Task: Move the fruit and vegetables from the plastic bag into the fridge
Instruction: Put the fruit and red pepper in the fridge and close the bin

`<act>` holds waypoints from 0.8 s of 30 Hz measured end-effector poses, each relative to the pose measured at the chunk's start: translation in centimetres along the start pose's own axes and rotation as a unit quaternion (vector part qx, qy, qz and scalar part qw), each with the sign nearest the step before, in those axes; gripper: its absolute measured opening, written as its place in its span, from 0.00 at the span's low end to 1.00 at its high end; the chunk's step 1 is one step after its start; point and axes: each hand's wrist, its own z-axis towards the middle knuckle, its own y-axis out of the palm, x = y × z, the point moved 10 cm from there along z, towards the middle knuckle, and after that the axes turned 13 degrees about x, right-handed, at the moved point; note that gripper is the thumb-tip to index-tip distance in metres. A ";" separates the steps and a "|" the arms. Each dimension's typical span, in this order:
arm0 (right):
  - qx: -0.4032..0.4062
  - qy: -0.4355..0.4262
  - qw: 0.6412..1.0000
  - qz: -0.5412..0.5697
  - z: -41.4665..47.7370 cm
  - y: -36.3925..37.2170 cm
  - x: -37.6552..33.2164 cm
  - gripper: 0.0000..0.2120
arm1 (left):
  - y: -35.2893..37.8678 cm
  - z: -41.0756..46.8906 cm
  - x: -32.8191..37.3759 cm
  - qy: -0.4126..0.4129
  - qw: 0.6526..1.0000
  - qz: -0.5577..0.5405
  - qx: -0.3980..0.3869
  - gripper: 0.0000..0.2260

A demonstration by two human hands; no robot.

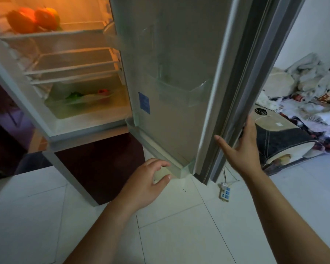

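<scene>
Head view.

- Fridge: left half of the frame, lit inside, standing open.
- Door: centre of the frame, swung wide, inner side facing the camera, with clear door racks.
- Fruit: several round orange-red pieces, blurred, together on the top shelf, upper left of the frame.
- Drawer: clear, at the bottom of the fridge; inside it leafy greens and a small red item, kind not discernible.
- Left hand: lower centre, fingers loosely curled and apart, holding nothing, just before the door's bottom corner.
- Right hand: right of centre, fingers straight and thumb spread, laid along the door's outer edge.
- Floor: pale tiles; a power strip lies near the door's foot.
- Bedding: rumpled heap, right edge of the frame.
</scene>
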 end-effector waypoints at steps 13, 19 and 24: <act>-0.056 -0.130 0.982 0.125 -14.2 4.9 -11.2 0.34 | -8.5 -2.2 -4.8 0.005 0.999 -0.037 -0.003 0.14; -0.112 -0.168 0.967 0.158 -16.4 11.2 -17.7 0.29 | -15.6 -4.1 -9.7 -0.005 1.000 -0.009 0.008 0.18; -0.151 -0.178 0.958 0.164 -20.3 18.5 -22.0 0.27 | -23.8 -5.8 -14.3 -0.026 0.997 0.002 0.075 0.20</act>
